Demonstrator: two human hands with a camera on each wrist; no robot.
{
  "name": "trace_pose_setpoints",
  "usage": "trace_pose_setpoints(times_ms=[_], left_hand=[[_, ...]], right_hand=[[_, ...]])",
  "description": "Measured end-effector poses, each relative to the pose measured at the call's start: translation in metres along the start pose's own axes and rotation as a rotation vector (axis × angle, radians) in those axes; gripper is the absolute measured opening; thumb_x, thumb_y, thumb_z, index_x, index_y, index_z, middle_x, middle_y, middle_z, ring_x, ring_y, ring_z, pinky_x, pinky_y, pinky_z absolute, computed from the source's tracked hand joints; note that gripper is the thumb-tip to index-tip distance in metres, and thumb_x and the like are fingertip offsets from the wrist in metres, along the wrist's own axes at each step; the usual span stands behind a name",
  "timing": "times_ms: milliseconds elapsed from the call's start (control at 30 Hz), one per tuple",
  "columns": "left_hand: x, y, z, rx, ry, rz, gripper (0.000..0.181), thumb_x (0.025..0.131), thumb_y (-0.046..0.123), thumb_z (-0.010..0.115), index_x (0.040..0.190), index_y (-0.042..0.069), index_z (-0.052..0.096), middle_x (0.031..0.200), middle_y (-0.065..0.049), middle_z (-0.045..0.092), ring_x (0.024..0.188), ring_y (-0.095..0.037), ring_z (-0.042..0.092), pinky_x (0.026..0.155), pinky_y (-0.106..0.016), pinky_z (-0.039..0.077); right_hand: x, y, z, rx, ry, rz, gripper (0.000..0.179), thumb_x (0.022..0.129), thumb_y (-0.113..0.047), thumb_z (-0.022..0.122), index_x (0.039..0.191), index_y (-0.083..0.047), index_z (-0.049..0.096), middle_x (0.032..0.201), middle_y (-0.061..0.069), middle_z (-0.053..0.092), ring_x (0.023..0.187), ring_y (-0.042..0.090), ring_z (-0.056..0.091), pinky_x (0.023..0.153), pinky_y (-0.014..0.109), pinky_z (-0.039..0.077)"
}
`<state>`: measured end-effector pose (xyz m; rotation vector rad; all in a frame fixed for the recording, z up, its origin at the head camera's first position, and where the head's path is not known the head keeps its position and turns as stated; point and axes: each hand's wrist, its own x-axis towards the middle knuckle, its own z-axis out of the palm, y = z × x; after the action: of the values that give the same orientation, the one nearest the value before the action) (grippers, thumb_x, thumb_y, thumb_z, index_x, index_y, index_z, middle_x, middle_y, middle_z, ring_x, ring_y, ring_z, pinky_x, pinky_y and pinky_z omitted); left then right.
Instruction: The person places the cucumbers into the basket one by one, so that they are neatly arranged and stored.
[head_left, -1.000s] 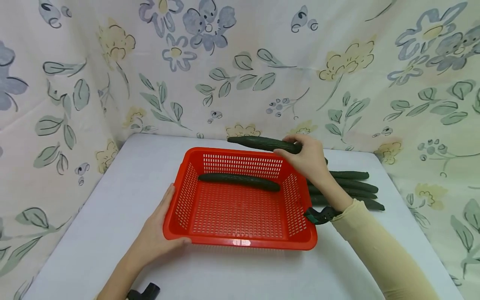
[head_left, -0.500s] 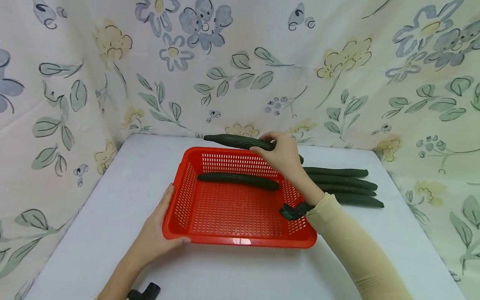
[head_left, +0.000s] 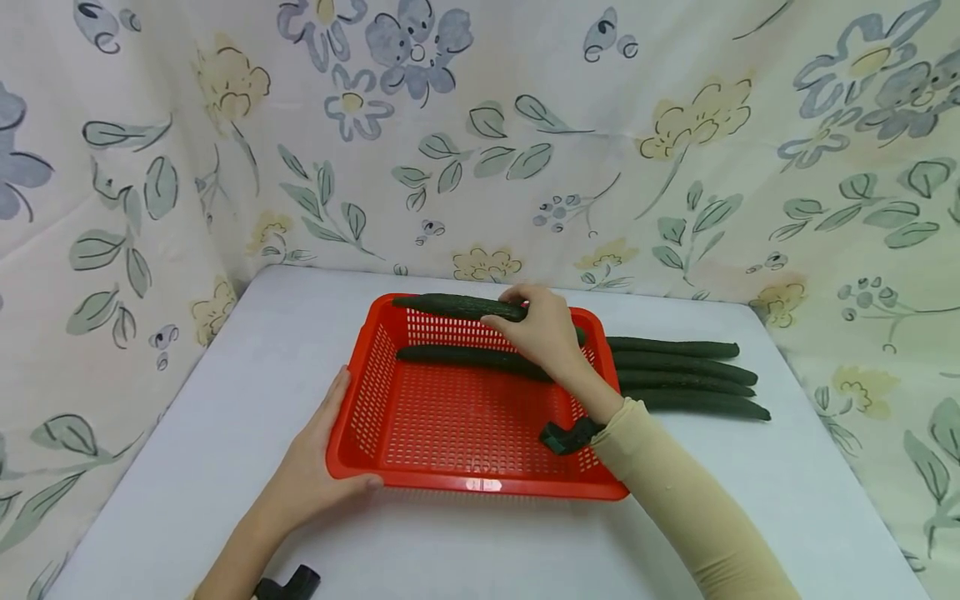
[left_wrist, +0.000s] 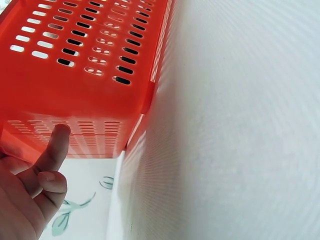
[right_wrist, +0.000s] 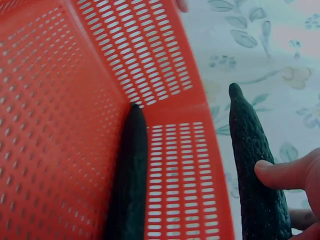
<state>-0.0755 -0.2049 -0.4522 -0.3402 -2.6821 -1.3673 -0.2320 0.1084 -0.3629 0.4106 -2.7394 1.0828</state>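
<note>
My right hand (head_left: 546,332) pinches a dark green cucumber (head_left: 450,306) between thumb and fingers. It lies crosswise over the back rim of a red perforated basket (head_left: 420,481). In the right wrist view the thumb presses on the held cucumber (right_wrist: 251,142), which shows beyond the basket's rim. A second cucumber (head_left: 457,356) lies inside along the back wall, its right end hidden by my right wrist. My left hand (head_left: 318,467) holds the basket's near left corner, thumb at the front rim, fingers along the left side. Fingertips (left_wrist: 61,131) touch the outer wall in the left wrist view.
Several more cucumbers (head_left: 693,400) lie side by side on the white table (head_left: 465,550), right of the basket and partly hidden behind it. Flowered cloth (head_left: 480,167) hangs along the back and sides of the table. A black device (head_left: 573,435) sits on my right wrist.
My right hand has carried its cucumber left and then down, from above the basket's back right to its back rim. The left hand and basket have stayed in place.
</note>
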Motion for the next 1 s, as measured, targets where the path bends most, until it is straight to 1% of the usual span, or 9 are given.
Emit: trace_pose_setpoints(times_ms=[133, 267, 433, 600, 733, 833, 1000], left_hand=[[0.0, 0.0, -0.001, 0.005, 0.005, 0.008, 0.143, 0.065, 0.031, 0.101, 0.173, 0.029, 0.007, 0.177, -0.01, 0.018, 0.151, -0.04, 0.041, 0.094, -0.026, 0.052], [0.0, -0.001, 0.0, -0.005, 0.006, 0.011, 0.141, 0.067, 0.03, 0.1, 0.172, 0.03, 0.008, 0.177, -0.01, 0.018, 0.15, -0.04, 0.042, 0.092, -0.025, 0.053], [0.0, -0.002, 0.001, -0.002, 0.005, 0.009, 0.138, 0.069, 0.032, 0.099, 0.173, 0.029, 0.008, 0.177, -0.01, 0.02, 0.149, -0.04, 0.042, 0.09, -0.026, 0.054], [0.0, -0.003, 0.001, -0.002, 0.003, 0.004, 0.137, 0.07, 0.033, 0.098, 0.173, 0.027, 0.008, 0.177, -0.011, 0.02, 0.149, -0.04, 0.042, 0.09, -0.025, 0.055], [0.0, -0.003, 0.001, -0.002, 0.003, 0.007, 0.137, 0.07, 0.032, 0.098, 0.173, 0.027, 0.009, 0.177, -0.009, 0.019, 0.15, -0.04, 0.041, 0.091, -0.024, 0.053], [0.0, -0.003, 0.001, 0.009, 0.004, 0.008, 0.137, 0.069, 0.032, 0.099, 0.173, 0.027, 0.009, 0.177, -0.007, 0.019, 0.152, -0.039, 0.039, 0.094, -0.024, 0.052], [0.0, -0.002, 0.001, 0.017, 0.005, 0.003, 0.138, 0.068, 0.033, 0.099, 0.173, 0.028, 0.009, 0.177, -0.006, 0.019, 0.152, -0.038, 0.038, 0.095, -0.025, 0.052]], right_hand=[[-0.002, 0.002, 0.007, -0.056, -0.048, 0.027, 0.039, 0.088, -0.04, 0.087, 0.111, -0.01, 0.077, 0.11, 0.006, 0.077, 0.091, 0.024, 0.068, 0.078, 0.042, 0.056], [-0.003, 0.004, 0.014, -0.119, -0.093, 0.048, 0.037, 0.087, -0.039, 0.088, 0.109, -0.012, 0.078, 0.106, 0.005, 0.078, 0.09, 0.023, 0.068, 0.077, 0.042, 0.056], [-0.005, 0.005, 0.024, -0.185, -0.165, 0.082, 0.037, 0.085, -0.038, 0.091, 0.11, -0.013, 0.079, 0.102, 0.003, 0.077, 0.087, 0.022, 0.066, 0.072, 0.039, 0.054], [-0.009, 0.004, 0.034, -0.27, -0.236, 0.077, 0.037, 0.084, -0.039, 0.091, 0.107, -0.013, 0.079, 0.099, 0.002, 0.076, 0.085, 0.02, 0.066, 0.066, 0.037, 0.054], [-0.01, 0.005, 0.04, -0.302, -0.257, 0.066, 0.035, 0.083, -0.039, 0.091, 0.101, -0.011, 0.078, 0.094, 0.002, 0.075, 0.084, 0.02, 0.067, 0.063, 0.037, 0.054], [-0.011, 0.006, 0.043, -0.318, -0.264, 0.06, 0.036, 0.084, -0.038, 0.091, 0.103, -0.01, 0.078, 0.093, 0.003, 0.076, 0.084, 0.021, 0.068, 0.064, 0.038, 0.055], [-0.014, 0.007, 0.046, -0.346, -0.284, 0.047, 0.04, 0.084, -0.037, 0.091, 0.111, -0.009, 0.081, 0.103, 0.004, 0.079, 0.091, 0.023, 0.073, 0.07, 0.041, 0.06]])
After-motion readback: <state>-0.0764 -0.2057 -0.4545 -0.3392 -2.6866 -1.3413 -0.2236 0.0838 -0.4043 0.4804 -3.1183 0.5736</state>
